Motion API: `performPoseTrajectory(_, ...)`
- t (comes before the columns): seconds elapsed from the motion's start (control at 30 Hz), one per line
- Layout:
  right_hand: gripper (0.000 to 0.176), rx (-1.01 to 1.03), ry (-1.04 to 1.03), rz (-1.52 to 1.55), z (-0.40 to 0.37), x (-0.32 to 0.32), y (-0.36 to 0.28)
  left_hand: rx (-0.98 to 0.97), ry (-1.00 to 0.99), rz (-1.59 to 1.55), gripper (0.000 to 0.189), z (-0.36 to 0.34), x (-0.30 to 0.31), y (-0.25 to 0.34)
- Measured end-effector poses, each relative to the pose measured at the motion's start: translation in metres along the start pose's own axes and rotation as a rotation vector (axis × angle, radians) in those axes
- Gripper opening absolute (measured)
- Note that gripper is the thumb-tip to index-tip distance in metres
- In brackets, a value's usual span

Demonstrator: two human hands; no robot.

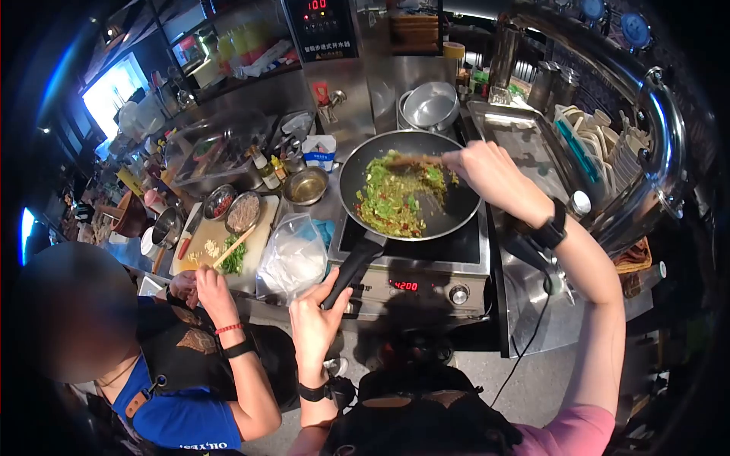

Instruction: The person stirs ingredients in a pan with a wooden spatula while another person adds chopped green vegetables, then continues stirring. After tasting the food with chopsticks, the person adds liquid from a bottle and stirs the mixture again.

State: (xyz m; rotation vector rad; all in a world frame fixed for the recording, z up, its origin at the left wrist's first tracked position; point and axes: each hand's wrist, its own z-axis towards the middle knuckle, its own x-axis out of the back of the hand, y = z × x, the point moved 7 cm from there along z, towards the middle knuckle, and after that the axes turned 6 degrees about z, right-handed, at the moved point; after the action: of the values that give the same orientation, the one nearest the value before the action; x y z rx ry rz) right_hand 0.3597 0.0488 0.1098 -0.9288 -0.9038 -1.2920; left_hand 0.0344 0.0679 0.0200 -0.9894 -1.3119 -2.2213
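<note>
A dark frying pan (458,210) sits on the induction cooker (418,292), whose red display is lit. Chopped green, yellow and red food (388,199) covers much of the pan's left and middle. My left hand (313,325) is wrapped around the pan's black handle (354,267). Over the pan's right rim, my right hand (487,173) grips a wooden spatula (414,160), its far end in the food. The spatula's handle is partly hidden by my fingers.
At left, a co-worker's hand (216,292) holds a wooden stick over a cutting board (258,242) with chopped greens. A clear plastic bag (295,254), a steel bowl (306,186) and bottles stand between board and cooker. Right are a metal tray (517,137), stacked dishes (608,144) and a hanging cable (532,334).
</note>
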Motion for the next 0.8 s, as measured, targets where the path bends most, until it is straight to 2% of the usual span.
performPoseTrajectory(0.1,0.031,0.03,0.062,-0.031,0.01,-0.039,0.006,-0.019,0.011,-0.007,0.04,0.0,-0.001,-0.001)
performPoseTrajectory(0.2,0.032,0.058,-0.133,0.123,0.0,-0.052,-0.015,-0.009,0.011,-0.026,0.041,-0.001,-0.002,-0.002)
performPoseTrajectory(0.27,0.03,0.092,-0.217,0.146,-0.007,-0.02,-0.023,0.022,-0.006,-0.01,0.041,-0.001,-0.003,-0.002)
performPoseTrajectory(0.3,0.024,0.101,-0.174,0.109,-0.01,0.013,-0.029,-0.004,0.013,-0.008,0.041,-0.001,-0.003,-0.002)
performPoseTrajectory(0.33,0.018,0.045,-0.159,0.149,-0.012,0.038,-0.029,-0.03,0.035,-0.006,0.041,-0.001,-0.004,-0.004)
performPoseTrajectory(0.4,0.017,-0.048,-0.154,0.136,-0.02,0.09,-0.044,-0.033,0.045,-0.009,0.04,-0.001,-0.004,-0.004)
performPoseTrajectory(0.47,0.017,-0.143,-0.246,0.123,-0.022,0.104,-0.054,0.005,0.02,-0.016,0.039,-0.001,-0.003,-0.003)
performPoseTrajectory(0.53,0.016,-0.109,-0.312,0.15,-0.018,0.084,-0.056,-0.004,0.019,0.001,0.039,-0.003,-0.003,-0.004)
performPoseTrajectory(0.63,0.018,-0.055,-0.19,0.185,-0.009,0.04,-0.048,-0.033,0.044,0.001,0.04,-0.002,-0.004,-0.001)
performPoseTrajectory(0.8,0.019,-0.094,0.029,0.257,0.001,0.02,-0.041,-0.08,0.079,0.019,0.042,-0.003,-0.004,-0.001)
